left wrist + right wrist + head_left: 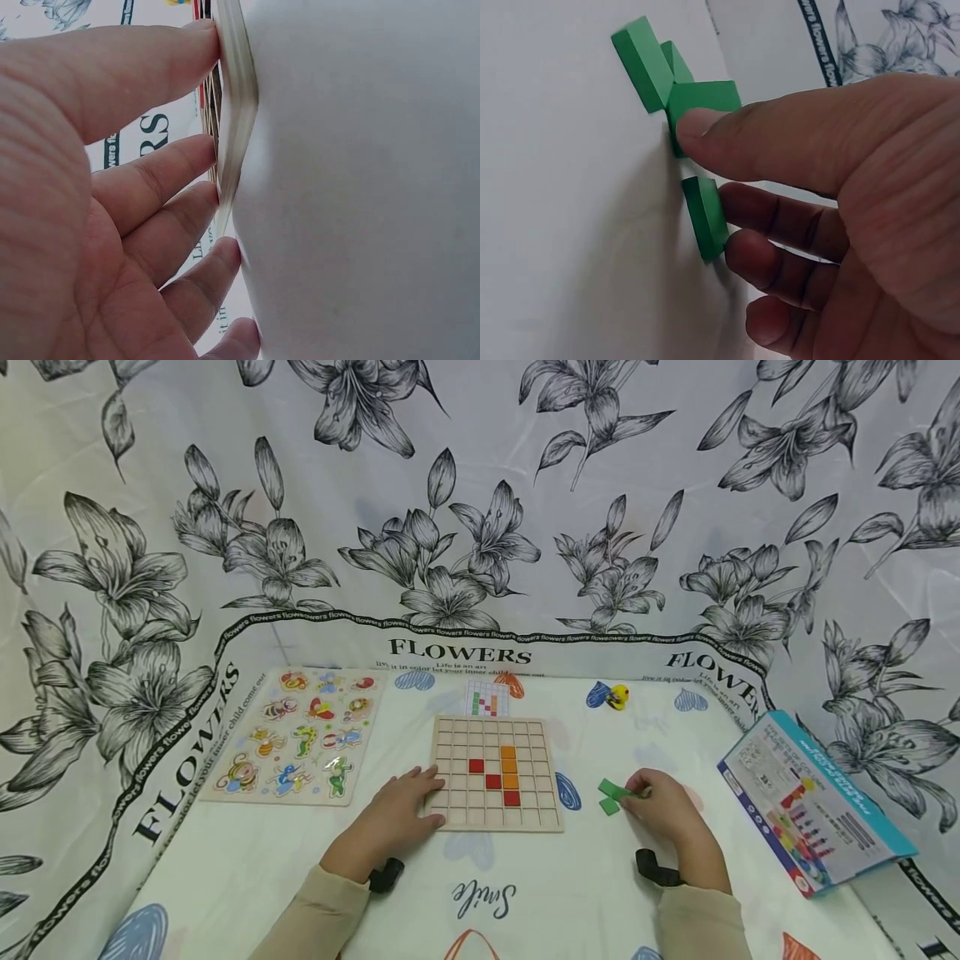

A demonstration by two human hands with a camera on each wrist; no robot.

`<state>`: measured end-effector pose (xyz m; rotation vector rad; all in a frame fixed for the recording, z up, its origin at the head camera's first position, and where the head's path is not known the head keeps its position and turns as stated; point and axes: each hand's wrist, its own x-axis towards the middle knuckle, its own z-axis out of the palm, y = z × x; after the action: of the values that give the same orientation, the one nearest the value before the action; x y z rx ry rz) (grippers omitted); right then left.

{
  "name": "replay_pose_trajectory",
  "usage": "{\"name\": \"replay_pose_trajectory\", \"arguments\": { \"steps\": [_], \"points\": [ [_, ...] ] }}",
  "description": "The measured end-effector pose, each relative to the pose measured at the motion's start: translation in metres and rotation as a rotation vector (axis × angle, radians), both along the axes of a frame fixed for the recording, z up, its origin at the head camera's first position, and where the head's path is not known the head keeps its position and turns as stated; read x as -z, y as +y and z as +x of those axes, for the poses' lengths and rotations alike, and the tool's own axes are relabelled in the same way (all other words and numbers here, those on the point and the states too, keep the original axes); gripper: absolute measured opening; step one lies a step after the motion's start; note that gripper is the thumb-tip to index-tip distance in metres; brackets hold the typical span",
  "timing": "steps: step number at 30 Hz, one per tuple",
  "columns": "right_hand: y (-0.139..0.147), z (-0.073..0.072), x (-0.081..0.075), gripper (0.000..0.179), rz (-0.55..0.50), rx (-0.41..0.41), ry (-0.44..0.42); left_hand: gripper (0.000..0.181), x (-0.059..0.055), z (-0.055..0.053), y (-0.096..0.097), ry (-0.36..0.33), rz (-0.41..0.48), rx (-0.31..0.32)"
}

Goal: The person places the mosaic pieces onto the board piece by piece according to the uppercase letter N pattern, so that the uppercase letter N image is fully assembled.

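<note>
A wooden grid board (537,814) lies in front of me, bearing red squares (492,782) and a column of orange squares (509,767). My left hand (397,806) rests at the board's left edge. Its thumb and fingertips touch the rim, fingers loosely spread, in the left wrist view. To the board's right, my right hand (663,806) pinches a green block (703,96) between thumb and a forefinger mostly hidden behind it. Other green blocks (609,807) lie close around it, one of them (706,219) beside the other fingertips.
A small pattern card (487,697) sits behind the board. To the left lies an insect puzzle board (300,735); on the right, a box (813,810) leans at an angle. A small yellow-and-black object (618,697) is near the back of the table.
</note>
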<state>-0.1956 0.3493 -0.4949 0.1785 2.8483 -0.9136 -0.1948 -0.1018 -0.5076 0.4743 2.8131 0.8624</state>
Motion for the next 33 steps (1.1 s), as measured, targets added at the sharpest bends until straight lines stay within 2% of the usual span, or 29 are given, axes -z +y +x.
{"name": "replay_pose_trajectory", "arguments": {
  "steps": [4, 10, 15, 19, 25, 29, 33],
  "points": [
    [-0.005, 0.001, -0.001, 0.014, -0.001, -0.01, 0.023, 0.06, 0.0, -0.001, 0.0, -0.006, 0.001, -0.001],
    [-0.013, -0.001, -0.001, 0.012, 0.002, 0.037, 0.101, 0.06, 0.002, -0.002, 0.0, -0.011, 0.004, -0.002],
    [-0.051, -0.01, -0.013, 0.014, 0.011, 0.048, 0.179, 0.06, 0.002, -0.002, -0.001, -0.011, 0.001, -0.007],
    [-0.102, -0.026, -0.022, 0.012, -0.006, -0.052, 0.214, 0.06, 0.001, -0.002, -0.001, -0.012, 0.005, -0.011],
    [-0.178, -0.059, -0.019, 0.008, -0.07, -0.245, 0.202, 0.06, -0.001, -0.001, -0.002, -0.032, 0.022, -0.008],
    [-0.216, -0.081, -0.014, 0.008, -0.024, -0.362, 0.183, 0.059, -0.001, -0.002, -0.002, -0.027, 0.022, 0.006],
    [-0.241, -0.098, -0.009, 0.01, 0.049, -0.406, 0.183, 0.059, 0.0, -0.003, -0.002, -0.001, 0.018, 0.015]
  ]
}}
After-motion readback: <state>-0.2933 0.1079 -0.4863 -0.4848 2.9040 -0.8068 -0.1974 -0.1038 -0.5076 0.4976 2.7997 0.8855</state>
